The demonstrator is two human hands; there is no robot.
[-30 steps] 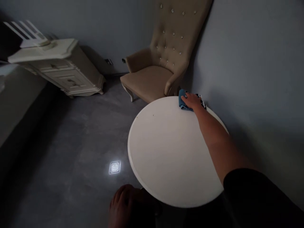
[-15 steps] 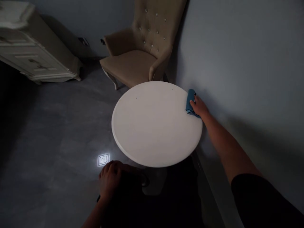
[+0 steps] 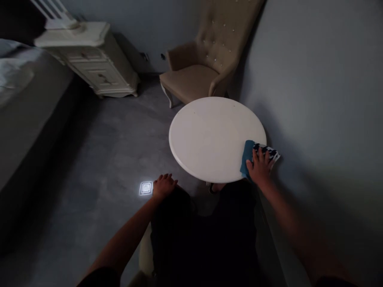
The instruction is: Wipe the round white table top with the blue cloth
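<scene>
A round white table stands in front of me, with a few small dark specks on its top. My right hand presses a folded cloth onto the table's near right edge, thumb on one side and fingers spread across it. The cloth is blue with a black-and-white patterned part, and a corner of it sticks out past the rim. Resting on my left knee, my left hand is open, palm down, fingers stretched out and holding nothing.
A tan buttoned armchair stands behind the table. The grey wall rises close on the right. At the back left is a white cabinet, beside a bed. A square light pattern shows on the floor.
My right hand has drawn the cloth along the table's right edge toward me, and its fingers are now more spread. The view has swung left, bringing the bed into sight. My left hand stays by my knee.
</scene>
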